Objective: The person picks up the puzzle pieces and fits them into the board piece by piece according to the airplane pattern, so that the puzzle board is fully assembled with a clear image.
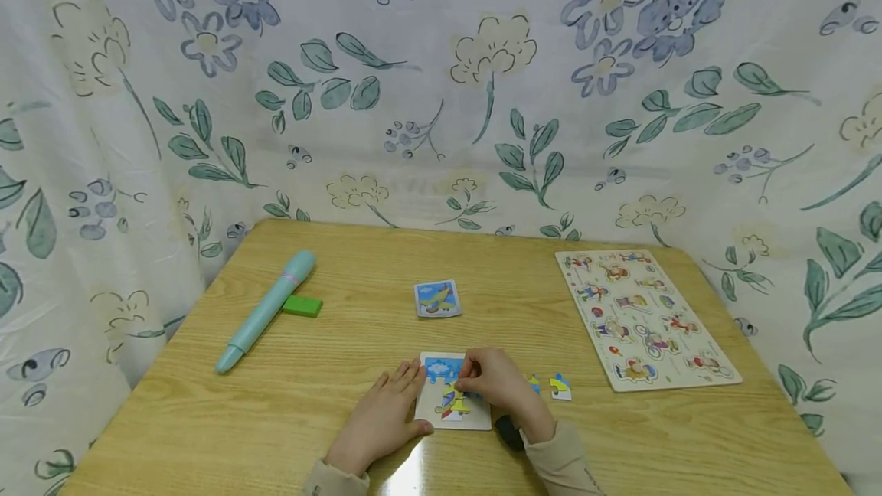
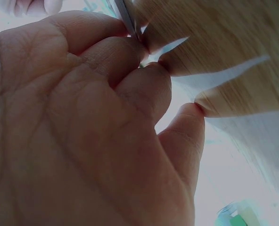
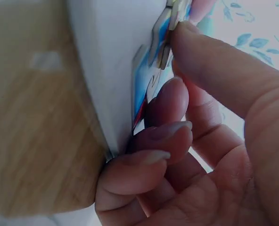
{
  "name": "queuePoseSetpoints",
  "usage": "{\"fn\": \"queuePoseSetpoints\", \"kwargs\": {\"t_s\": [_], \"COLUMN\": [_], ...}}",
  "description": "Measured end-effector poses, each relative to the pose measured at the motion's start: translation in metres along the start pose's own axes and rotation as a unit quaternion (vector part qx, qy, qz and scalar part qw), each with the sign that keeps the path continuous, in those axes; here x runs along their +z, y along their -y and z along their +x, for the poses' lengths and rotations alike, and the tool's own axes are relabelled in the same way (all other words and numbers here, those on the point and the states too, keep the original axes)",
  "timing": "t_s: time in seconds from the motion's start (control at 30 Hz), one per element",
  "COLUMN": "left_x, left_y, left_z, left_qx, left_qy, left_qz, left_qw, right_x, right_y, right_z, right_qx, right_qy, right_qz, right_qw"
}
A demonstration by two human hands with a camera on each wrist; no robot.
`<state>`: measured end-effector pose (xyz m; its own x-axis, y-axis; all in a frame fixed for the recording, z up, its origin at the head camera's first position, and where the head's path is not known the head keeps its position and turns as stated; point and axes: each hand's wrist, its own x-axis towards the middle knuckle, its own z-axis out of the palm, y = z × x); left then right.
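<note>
Hands, two: left hand point(image 1: 382, 419), right hand point(image 1: 499, 383). Sleeves point(image 1: 561, 451), two. Tray point(image 1: 475, 421), one. Loose pieces point(image 1: 563, 393) right of it, two visible; pieces inside, partly covered, uncountable. Card point(image 1: 437, 298), one. Board point(image 1: 671, 373), one. Wand point(image 1: 265, 316), one. Block point(image 1: 302, 306), one. Black object point(image 1: 509, 432), one. Table point(image 1: 379, 327), one.

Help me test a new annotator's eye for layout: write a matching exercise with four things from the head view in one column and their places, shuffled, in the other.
Things
1. Green block
2. Airplane card
3. Large figure board
4. Right hand

Places
A. Over the small puzzle board
B. On the right side of the table
C. Right beside the teal wand
D. Just beyond the small puzzle board, lying by itself

Right pairs: 1-C, 2-D, 3-B, 4-A
</note>
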<state>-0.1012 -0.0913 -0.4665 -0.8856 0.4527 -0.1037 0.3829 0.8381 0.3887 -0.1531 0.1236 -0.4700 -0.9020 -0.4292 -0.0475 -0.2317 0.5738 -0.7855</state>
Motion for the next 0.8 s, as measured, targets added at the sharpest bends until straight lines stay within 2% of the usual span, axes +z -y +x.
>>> {"fn": "queuePoseSetpoints", "kwargs": {"t_s": [0.1, 0.37, 0.6, 0.7, 0.8], "left_x": [0.001, 0.001, -0.001, 0.0, 0.001], "left_y": [0.0, 0.001, 0.001, 0.001, 0.002], "left_z": [0.0, 0.001, 0.0, 0.0, -0.001], "left_qx": [0.0, -0.001, 0.004, 0.003, 0.0], "left_qy": [0.0, -0.001, -0.008, -0.005, -0.003], "left_qz": [-0.004, -0.002, 0.006, 0.007, 0.003], "left_qw": [1.0, 1.0, 0.9999, 1.0, 1.0], "right_x": [0.002, 0.005, 0.005, 0.001, -0.008], "right_y": [-0.001, 0.002, 0.003, 0.002, -0.002], "right_z": [0.001, 0.001, 0.002, 0.0, -0.006], "right_qx": [-0.007, 0.005, 0.004, -0.005, 0.004], "right_qy": [-0.002, -0.017, 0.001, 0.018, 0.029], "right_qz": [-0.019, -0.027, -0.058, -0.038, -0.002], "right_qw": [1.0, 0.999, 0.998, 0.999, 1.0]}}
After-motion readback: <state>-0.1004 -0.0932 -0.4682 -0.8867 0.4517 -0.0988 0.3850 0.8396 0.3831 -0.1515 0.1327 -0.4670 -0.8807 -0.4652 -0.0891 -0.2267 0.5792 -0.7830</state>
